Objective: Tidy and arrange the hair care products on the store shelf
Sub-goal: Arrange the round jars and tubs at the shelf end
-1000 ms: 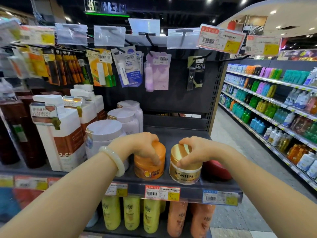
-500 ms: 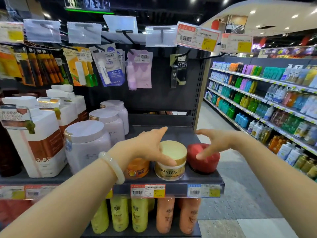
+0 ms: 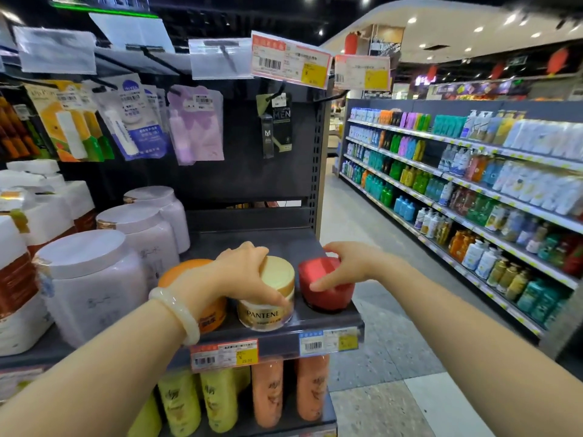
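Three jars stand in a row at the front right of the dark shelf (image 3: 277, 244). The gold Pantene jar (image 3: 271, 301) is in the middle, and my left hand (image 3: 249, 272), with a pale bangle on the wrist, grips it from above over the lid. An orange jar (image 3: 189, 272) sits left of it, partly hidden under my left wrist. At the shelf's right end a red jar (image 3: 328, 288) is held by my right hand (image 3: 350, 263), fingers wrapped over its top and front.
Large white tubs (image 3: 94, 279) and pump bottles (image 3: 47, 212) fill the left of the shelf. Yellow and orange bottles (image 3: 268, 392) stand on the shelf below. Hanging packets (image 3: 195, 124) and price tags (image 3: 290, 61) are overhead. An aisle and stocked shelves (image 3: 457, 190) lie to the right.
My left hand left the orange jar and closed over the Pantene jar. My right hand left the Pantene jar, reached right and took hold of the red jar. The view swung right.
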{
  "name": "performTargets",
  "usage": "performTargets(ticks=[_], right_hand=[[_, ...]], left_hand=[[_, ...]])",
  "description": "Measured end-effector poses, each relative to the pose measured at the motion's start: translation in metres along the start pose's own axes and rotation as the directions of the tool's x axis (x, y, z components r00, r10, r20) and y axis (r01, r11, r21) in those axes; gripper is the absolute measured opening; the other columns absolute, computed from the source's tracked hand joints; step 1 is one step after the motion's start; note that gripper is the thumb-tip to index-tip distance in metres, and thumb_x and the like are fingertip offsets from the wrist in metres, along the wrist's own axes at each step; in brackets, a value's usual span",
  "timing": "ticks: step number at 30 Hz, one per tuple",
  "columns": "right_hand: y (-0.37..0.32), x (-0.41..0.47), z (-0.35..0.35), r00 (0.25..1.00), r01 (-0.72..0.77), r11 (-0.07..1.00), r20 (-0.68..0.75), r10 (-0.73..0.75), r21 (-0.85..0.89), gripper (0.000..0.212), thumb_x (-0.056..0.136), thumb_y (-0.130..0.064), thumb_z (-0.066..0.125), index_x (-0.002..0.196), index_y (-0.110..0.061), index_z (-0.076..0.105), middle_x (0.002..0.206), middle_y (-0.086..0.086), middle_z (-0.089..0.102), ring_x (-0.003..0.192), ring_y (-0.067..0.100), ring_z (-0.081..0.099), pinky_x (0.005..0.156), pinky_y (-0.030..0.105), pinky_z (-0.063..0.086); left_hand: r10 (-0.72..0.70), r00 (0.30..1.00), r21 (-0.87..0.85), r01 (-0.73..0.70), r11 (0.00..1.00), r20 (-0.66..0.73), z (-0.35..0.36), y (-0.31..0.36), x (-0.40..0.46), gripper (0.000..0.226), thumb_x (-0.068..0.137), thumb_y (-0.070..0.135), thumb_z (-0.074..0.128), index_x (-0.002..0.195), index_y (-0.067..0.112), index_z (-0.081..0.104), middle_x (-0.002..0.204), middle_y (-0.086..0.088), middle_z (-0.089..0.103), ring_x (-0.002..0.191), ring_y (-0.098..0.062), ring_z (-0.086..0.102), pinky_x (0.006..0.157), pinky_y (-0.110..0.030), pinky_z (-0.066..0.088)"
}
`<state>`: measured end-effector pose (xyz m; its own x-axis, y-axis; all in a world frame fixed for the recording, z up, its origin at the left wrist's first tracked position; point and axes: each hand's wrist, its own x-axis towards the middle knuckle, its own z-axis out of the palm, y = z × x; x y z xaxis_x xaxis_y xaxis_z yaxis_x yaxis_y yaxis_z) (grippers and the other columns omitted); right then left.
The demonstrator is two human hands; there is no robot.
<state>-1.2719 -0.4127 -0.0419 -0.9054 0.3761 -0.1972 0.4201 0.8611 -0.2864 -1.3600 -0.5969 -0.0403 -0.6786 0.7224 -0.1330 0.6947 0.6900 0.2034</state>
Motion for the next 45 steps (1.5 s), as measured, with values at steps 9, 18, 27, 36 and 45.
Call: performTargets(ticks=[9,18,27,36,45], right_hand=[[0.004,0.000,-0.025,0.952,0.075,0.996,0.302,-0.057,-0.048,0.092,0.067,-0.046,0.078,0.143,-0.035,0.026,0.153,-0.002,0.025,0.137,0.028,0.032,0.109,0.046,0.035],[-0.023,0.011,-0.002,0.995,0.008,0.971,0.094,0.016,-0.241,0.096,0.063,-0.074,0.062,0.135,-0.014,0.039,0.137,0.009,0.048,0.113,0.029,0.053,0.087,0.040,0.051],[-0.010,0.016,-0.001,0.968,0.158,0.987,0.196,-0.155,-0.004,0.083,0.072,-0.042,0.074,0.141,-0.036,0.028,0.150,-0.001,0.025,0.134,0.030,0.031,0.096,0.041,0.042],[-0.004,0.011,0.000,0.969,0.148,0.989,0.199,-0.147,0.014,0.079,0.072,-0.040,0.074,0.138,-0.036,0.031,0.147,-0.001,0.028,0.130,0.030,0.035,0.091,0.039,0.044],[-0.004,0.012,0.001,0.972,0.146,0.989,0.186,-0.146,0.015,0.080,0.070,-0.038,0.076,0.137,-0.036,0.032,0.145,-0.001,0.030,0.127,0.028,0.037,0.091,0.038,0.045]], left_hand=[[0.003,1.000,0.006,-0.003,1.000,-0.005,0.002,-0.005,0.002,0.098,0.060,0.064,0.068,0.139,0.022,0.028,0.134,-0.003,0.038,0.120,-0.026,0.041,0.101,-0.041,0.040],[-0.010,1.000,-0.037,0.010,0.999,0.003,0.000,-0.006,0.001,0.099,0.061,0.059,0.072,0.141,0.024,0.025,0.138,0.000,0.034,0.123,-0.023,0.040,0.102,-0.039,0.040],[-0.010,0.999,-0.031,0.011,0.999,0.032,-0.002,-0.007,0.002,0.094,0.063,0.056,0.072,0.139,0.024,0.026,0.135,0.001,0.035,0.120,-0.021,0.041,0.099,-0.037,0.043],[0.013,1.000,-0.029,-0.013,0.999,0.001,-0.002,-0.007,0.000,0.091,0.065,0.056,0.072,0.138,0.025,0.029,0.133,0.000,0.036,0.116,-0.020,0.043,0.092,-0.031,0.044],[0.007,1.000,-0.039,-0.007,0.999,-0.003,0.001,-0.010,0.001,0.092,0.064,0.058,0.071,0.139,0.024,0.029,0.134,0.000,0.035,0.118,-0.021,0.042,0.095,-0.034,0.044]])
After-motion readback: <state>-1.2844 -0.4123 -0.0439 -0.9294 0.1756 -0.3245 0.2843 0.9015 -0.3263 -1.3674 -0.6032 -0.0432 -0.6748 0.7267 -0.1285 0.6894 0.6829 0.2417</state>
